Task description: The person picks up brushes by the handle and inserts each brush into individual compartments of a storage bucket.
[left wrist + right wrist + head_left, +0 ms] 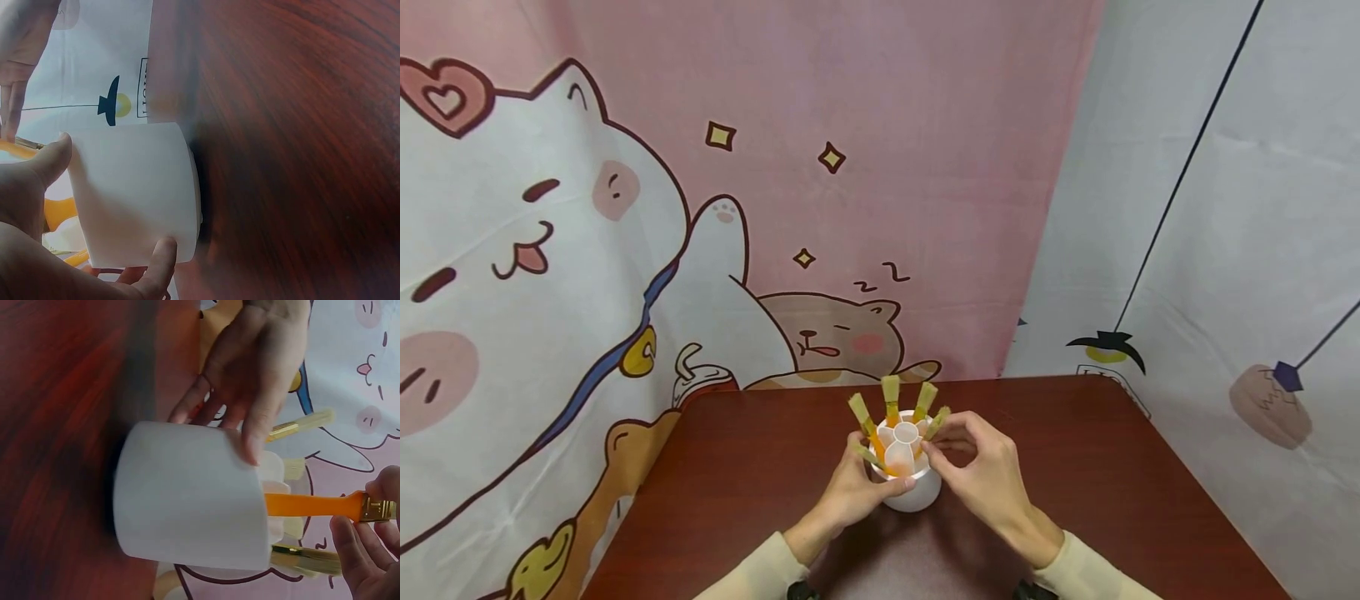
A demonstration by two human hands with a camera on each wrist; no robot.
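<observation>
A white round brush holder (pixel 917 498) with petal-shaped compartments stands on the table. My left hand (pixel 850 493) grips its left side, the thumb at the near rim and the fingers round the wall. With thumb and fingers my right hand (pixel 988 477) pinches a paintbrush (pixel 306 505) near its gold ferrule. That brush's orange handle points down into the right side of the holder, bristles up; its lower end is hidden inside. Several other orange-handled paintbrushes (pixel 891 392) stand bristles up round the left and far sides, one leaning low beside my left hand.
The dark red-brown wooden table (pixel 760 467) spreads out around the holder. Behind it hangs a pink and white cloth (pixel 925 208) with cartoon cats, and a pale cloth (pixel 1187 250) with printed lamps closes off the right side.
</observation>
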